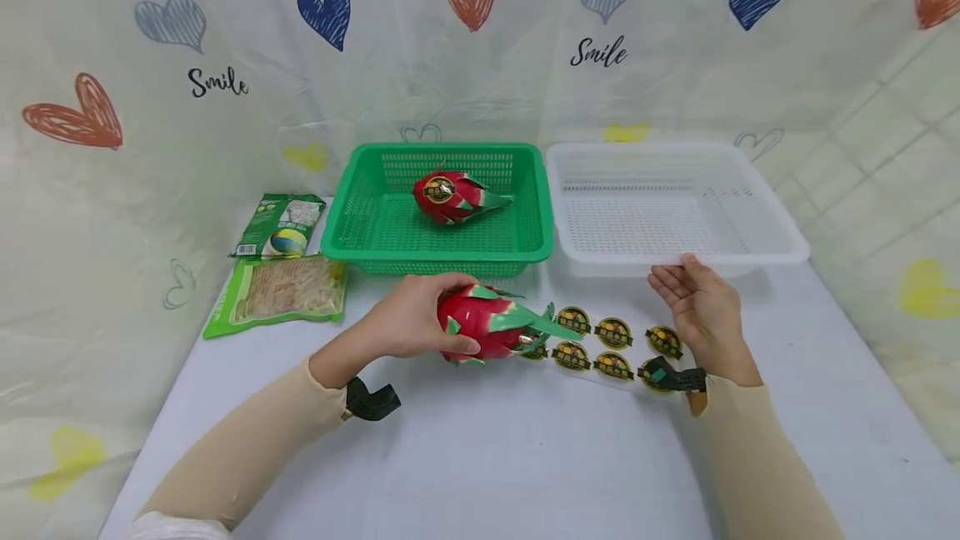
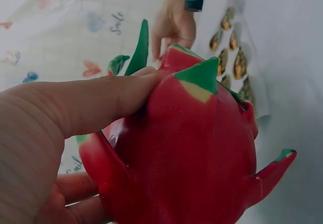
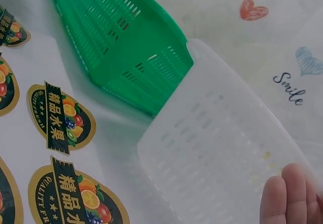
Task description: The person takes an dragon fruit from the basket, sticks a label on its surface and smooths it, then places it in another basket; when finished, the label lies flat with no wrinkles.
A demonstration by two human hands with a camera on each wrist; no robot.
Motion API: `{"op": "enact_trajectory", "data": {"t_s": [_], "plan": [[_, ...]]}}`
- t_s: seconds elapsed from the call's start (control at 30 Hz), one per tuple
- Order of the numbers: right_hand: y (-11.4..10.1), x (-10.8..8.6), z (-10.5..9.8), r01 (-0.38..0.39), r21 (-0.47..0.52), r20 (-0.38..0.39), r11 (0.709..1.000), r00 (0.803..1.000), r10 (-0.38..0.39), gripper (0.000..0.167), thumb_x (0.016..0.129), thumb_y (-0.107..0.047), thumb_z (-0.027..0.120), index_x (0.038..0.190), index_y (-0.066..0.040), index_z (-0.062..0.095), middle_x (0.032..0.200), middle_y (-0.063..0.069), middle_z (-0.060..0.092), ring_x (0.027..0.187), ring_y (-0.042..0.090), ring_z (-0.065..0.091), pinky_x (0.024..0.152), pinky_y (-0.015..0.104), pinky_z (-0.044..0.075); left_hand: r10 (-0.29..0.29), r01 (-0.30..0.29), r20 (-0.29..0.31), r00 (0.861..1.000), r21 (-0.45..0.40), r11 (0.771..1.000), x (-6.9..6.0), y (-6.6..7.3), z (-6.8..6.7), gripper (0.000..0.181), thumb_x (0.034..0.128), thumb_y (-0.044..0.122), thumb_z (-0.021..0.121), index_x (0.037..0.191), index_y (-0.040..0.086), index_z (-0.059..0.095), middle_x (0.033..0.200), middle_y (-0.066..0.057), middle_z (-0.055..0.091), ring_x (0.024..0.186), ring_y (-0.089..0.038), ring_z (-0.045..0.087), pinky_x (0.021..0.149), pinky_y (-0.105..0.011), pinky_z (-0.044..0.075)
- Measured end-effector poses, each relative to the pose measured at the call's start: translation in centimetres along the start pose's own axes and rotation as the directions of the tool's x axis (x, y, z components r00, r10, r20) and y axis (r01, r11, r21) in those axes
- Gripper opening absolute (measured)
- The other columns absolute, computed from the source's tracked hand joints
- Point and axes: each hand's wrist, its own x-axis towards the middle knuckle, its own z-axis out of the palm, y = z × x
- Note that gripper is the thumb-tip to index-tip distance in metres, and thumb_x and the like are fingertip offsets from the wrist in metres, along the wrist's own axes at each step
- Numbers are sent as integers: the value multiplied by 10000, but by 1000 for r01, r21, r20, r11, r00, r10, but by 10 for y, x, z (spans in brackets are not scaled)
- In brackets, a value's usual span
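Dragon fruit in left grip: long axis sideways, leaves rightward.

"Smile" is appearing twice in black script on the heart-printed backdrop. A sticker on the white sheet is reading "精品水果" and "QUALITY FRESH". Print on the green packets is looking too small to read.

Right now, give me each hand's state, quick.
Left hand: closed, holding a dragon fruit.
Right hand: open, at the white basket.
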Motion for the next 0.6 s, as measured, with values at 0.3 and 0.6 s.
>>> {"op": "enact_trajectory", "data": {"t_s": [0.3,0.6], "plan": [[-2,-1,-2,-6,8,14,1000,1000,6,72,1056,-90,569,1095,-30,575,855,185,745,846,317,787,841,416,646,-91,92,-56,994,24,995,-24,-12,20,777,746,417,923,1424,221,599,1266,18,709,1139,-207,646,828,-342,611],[-1,0,0,-12,4,11,1000,1000,12,72,1053,-89,576,1106,-41,570,851,182,745,841,315,787,833,418,647,-109,116,-77,991,89,989,-34,-13,21,792,734,431,926,1422,216,598,1252,9,721,1115,-219,664,846,-377,611]]}}
